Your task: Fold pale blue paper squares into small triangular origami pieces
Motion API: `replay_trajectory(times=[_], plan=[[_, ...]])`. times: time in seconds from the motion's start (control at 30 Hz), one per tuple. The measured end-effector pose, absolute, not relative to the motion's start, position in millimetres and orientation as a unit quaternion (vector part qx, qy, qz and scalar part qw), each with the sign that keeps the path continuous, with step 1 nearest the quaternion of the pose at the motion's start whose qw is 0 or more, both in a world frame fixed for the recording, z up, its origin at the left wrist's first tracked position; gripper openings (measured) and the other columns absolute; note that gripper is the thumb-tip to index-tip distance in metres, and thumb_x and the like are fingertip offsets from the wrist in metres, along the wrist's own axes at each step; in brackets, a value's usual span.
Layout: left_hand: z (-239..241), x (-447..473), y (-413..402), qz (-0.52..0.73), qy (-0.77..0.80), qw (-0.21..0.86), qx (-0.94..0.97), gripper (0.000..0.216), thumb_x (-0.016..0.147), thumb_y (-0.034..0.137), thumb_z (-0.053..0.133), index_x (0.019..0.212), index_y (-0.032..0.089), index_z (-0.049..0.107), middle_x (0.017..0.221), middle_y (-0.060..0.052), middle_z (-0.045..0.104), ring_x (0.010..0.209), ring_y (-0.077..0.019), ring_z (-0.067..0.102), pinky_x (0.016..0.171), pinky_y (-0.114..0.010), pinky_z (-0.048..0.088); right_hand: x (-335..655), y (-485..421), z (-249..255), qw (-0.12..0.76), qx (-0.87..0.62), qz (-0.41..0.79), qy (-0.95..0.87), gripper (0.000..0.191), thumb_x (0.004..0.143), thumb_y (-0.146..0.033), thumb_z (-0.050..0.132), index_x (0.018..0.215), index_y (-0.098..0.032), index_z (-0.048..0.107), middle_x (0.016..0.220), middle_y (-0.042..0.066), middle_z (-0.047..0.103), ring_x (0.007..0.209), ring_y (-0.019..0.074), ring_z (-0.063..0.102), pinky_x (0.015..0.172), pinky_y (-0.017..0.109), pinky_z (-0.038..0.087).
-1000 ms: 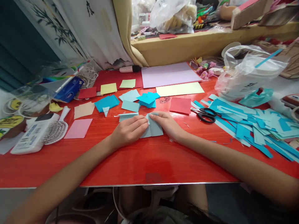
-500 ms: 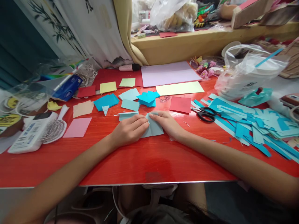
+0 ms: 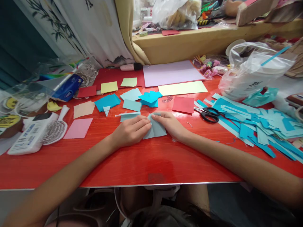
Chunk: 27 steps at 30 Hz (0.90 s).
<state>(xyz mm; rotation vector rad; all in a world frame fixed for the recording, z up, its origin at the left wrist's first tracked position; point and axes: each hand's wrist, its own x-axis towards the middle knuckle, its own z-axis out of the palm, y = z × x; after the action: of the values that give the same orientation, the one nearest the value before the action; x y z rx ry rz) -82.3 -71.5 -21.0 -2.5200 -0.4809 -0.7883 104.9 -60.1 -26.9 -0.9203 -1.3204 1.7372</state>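
Observation:
A pale blue-grey sheet of paper (image 3: 156, 130) with a crease down it lies between my hands on the red table. My left hand (image 3: 132, 130) is closed on its left side, fingers pressed together. My right hand (image 3: 170, 123) pinches its upper right part, the thumb on top and the other fingers partly hidden behind. Just beyond my left hand is a folded light blue paper (image 3: 129, 116). Farther back lie light blue squares (image 3: 131, 105) and a small stack of bright blue squares (image 3: 151, 98). A red paper square (image 3: 183, 105) is to the right of them.
Black-handled scissors (image 3: 209, 114) lie right of my hands, beside a heap of blue paper strips (image 3: 262, 123). A plastic bag with a tub (image 3: 253, 75) stands behind. At left are a white bottle (image 3: 32, 134), a hairbrush (image 3: 55, 129) and a pink square (image 3: 78, 128).
Both hands stay almost where they were, holding the same paper. The view has shifted very slightly; nothing else has visibly moved.

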Motion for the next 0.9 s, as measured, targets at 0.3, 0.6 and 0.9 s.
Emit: replay_trajectory(times=[0.3,0.6,0.9], plan=[[-18.9,-81.2,-72.5,-0.292,-0.178,0.216,-0.915,0.014,0.083,0.013,0.054,0.095,0.018,0.059,0.090,-0.005,0.069,0.089,-0.0184,0.064,0.077,-0.032,0.057,105.2,-61.2,-24.0,0.378,-0.347,0.717,-0.471,0.019,0.077,-0.035,0.063,0.074,-0.016,0.060,0.069,0.002,0.057,0.061,0.0123,0.050,0.057,0.027,0.040],[-17.6,-82.4,-71.9,-0.347,-0.250,0.099,-0.899,0.030,0.081,0.007,0.052,0.109,0.017,0.056,0.098,-0.007,0.067,0.098,-0.0194,0.059,0.082,-0.034,0.055,105.6,-58.4,-17.8,0.405,-0.310,0.728,-0.458,0.038,0.068,-0.019,0.066,0.105,-0.015,0.061,0.085,0.004,0.064,0.072,0.0153,0.058,0.069,0.031,0.046],[-21.6,-83.7,-73.6,-0.383,-0.302,0.058,-0.871,0.028,0.082,0.012,0.054,0.110,0.019,0.057,0.096,-0.006,0.066,0.089,-0.0167,0.060,0.078,-0.033,0.052,106.3,-58.3,-23.8,0.394,-0.341,0.687,-0.506,0.051,0.073,-0.022,0.065,0.122,-0.019,0.052,0.103,0.006,0.063,0.083,0.0160,0.060,0.070,0.029,0.049]])
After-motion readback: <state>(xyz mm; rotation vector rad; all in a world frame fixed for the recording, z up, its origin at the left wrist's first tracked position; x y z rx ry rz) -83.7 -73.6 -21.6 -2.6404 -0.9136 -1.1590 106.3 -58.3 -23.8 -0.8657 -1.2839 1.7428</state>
